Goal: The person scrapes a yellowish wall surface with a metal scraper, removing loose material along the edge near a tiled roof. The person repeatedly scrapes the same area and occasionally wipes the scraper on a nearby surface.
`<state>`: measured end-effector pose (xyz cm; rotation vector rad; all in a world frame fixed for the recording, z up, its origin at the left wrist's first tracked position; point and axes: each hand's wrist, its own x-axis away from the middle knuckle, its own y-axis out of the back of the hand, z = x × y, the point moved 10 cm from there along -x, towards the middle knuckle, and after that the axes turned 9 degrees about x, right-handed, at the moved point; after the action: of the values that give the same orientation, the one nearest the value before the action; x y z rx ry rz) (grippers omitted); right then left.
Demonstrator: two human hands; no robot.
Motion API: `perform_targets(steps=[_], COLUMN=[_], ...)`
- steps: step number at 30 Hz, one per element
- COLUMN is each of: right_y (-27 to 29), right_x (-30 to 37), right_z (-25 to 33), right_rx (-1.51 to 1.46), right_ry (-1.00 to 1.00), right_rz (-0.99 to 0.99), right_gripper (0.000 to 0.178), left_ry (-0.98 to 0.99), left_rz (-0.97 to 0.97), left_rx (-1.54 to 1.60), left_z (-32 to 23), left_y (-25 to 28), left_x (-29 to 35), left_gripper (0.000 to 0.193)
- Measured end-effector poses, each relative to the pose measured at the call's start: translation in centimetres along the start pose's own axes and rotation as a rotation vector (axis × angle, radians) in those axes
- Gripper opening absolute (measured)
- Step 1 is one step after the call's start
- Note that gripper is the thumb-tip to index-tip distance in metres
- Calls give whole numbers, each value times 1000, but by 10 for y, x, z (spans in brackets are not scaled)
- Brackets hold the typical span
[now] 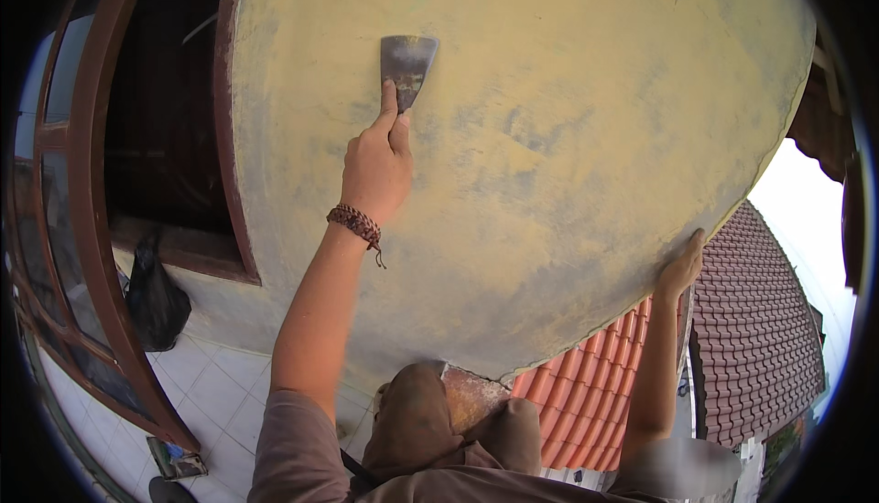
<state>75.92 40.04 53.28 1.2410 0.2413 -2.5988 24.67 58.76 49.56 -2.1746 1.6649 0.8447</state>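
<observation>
Scraper (409, 68) in the left hand (377, 160), its blade resting on the yellow wall (595, 73).
The left fingers are closed around its handle, which they hide, and one finger lies straight along the blade, maybe to press it flat and stop it wobbling. The wide edge sits beyond the fingertips, likely so no knuckle gets in its way. Well apart from those fingers, off to the right and lower, the right hand (679, 272) rests at the wall's edge, maybe to help the person balance. I cannot tell how far its fingers bend around that edge.
</observation>
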Motion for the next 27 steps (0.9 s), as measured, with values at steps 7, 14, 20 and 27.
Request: perform_targets(steps=[7, 14, 20, 27], right_y=[2, 4, 5, 0], right_x=[-1, -2, -3, 0], right_z=[-6, -13, -15, -18], right_rx=[56, 6, -23, -109], right_ry=[-8, 1, -31, -74], right_rz=[-4, -19, 19, 29], right_gripper=[67, 66, 66, 67], left_ry=[13, 84, -115, -107], left_rz=[29, 58, 50, 80], left_rx=[32, 58, -44, -23], left_z=[-3, -28, -8, -32], left_y=[5, 27, 3, 14], left_x=[-1, -33, -3, -17], left_gripper=[50, 49, 50, 49])
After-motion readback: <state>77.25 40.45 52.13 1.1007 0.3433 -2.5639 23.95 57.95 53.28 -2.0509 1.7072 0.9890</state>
